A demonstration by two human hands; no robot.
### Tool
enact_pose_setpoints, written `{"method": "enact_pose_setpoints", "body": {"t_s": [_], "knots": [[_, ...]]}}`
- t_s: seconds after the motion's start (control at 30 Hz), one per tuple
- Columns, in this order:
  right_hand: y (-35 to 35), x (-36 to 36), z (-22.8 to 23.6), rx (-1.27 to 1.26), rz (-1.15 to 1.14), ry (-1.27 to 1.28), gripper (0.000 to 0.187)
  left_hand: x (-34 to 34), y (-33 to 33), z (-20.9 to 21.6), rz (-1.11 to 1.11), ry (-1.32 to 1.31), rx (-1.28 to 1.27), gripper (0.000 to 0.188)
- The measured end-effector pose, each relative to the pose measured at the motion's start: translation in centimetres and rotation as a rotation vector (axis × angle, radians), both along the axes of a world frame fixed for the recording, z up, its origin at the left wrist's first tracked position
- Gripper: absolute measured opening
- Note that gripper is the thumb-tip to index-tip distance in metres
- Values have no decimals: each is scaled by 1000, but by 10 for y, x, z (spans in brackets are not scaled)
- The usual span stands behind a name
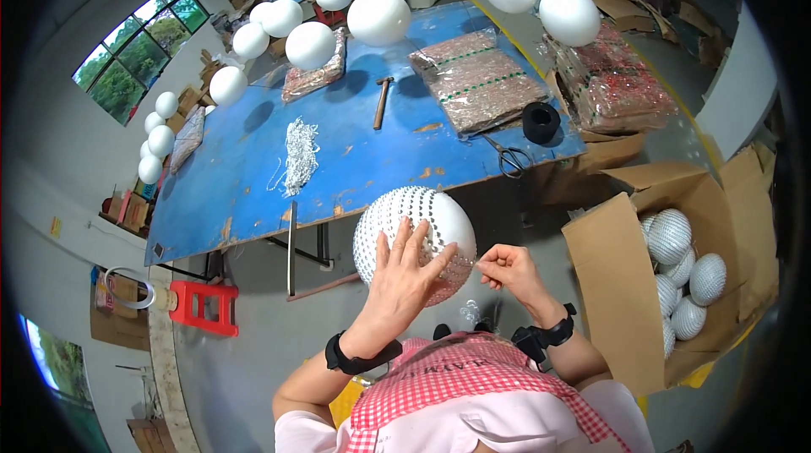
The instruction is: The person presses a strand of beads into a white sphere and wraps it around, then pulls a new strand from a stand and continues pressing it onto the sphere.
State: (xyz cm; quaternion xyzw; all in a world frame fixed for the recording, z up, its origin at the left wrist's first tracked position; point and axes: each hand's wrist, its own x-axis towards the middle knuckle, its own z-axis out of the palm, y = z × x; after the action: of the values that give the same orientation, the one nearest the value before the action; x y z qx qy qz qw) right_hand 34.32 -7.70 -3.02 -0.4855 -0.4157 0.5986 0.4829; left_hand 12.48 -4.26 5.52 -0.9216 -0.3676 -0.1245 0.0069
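A white ball (456, 218) is in front of me, just beyond the near edge of the blue table. Rows of small silvery beads curve over its left and middle parts, while its right side is bare white. My left hand (404, 271) lies on the ball with its fingers spread over the beaded rows. Right of the ball, my right hand (512, 271) is closed in a pinch. A thin bead string (476, 262) seems to run from the ball into the pinched fingertips; its detail is too small to make out. What bears the ball from below is hidden.
The blue table (241, 161) carries a pile of silvery bead strings (301, 157), a hammer (383, 103), scissors (510, 159), a black tape roll (541, 122) and bagged beads (477, 81). Several plain white balls (379, 18) stand above it. A carton (612, 284) holds beaded balls (708, 277); a red stool (204, 308) is left.
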Motion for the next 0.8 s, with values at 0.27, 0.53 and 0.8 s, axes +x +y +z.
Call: {"method": "enact_pose_setpoints", "body": {"t_s": [0.27,0.53,0.8], "knots": [[-3,12,1,37,98,8,14,-6,10,-2,36,-152,-94,52],[-18,6,20,52,197,91,12,10,10,-3,55,-32,-14,48],[-11,10,-3,28,113,56,15,9,16,-6,-5,-63,-8,50]]}}
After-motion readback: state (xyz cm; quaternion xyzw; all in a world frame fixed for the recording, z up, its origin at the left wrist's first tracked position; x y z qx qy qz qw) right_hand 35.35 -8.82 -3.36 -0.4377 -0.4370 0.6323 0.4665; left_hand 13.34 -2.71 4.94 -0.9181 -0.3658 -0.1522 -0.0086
